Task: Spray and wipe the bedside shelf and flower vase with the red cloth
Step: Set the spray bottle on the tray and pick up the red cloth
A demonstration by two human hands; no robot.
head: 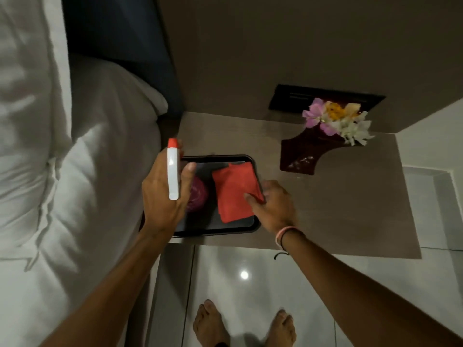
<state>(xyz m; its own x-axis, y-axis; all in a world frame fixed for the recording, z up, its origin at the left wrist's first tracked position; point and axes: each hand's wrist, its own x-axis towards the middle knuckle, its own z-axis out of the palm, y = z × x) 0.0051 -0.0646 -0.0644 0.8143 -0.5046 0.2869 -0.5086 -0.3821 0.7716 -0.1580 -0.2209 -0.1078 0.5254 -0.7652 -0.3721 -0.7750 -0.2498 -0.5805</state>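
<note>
My left hand [162, 194] grips a white spray bottle [173, 175] with a red nozzle, held over the left end of a black tray [225, 230]. A folded red cloth [234, 194] lies in the tray's right half. My right hand [273, 206] pinches the cloth's right edge between thumb and fingers. The tray rests on the beige bedside shelf [338, 209]. At the shelf's back right stands a dark red flower vase [304, 152] holding pink, white and yellow flowers [338, 121].
A purple round object [198, 194] sits in the tray beside the cloth, partly hidden by my left hand. A white bed [62, 146] borders the shelf on the left. A dark wall panel [325, 96] is behind the vase. Glossy floor tiles [250, 271] and bare feet are below.
</note>
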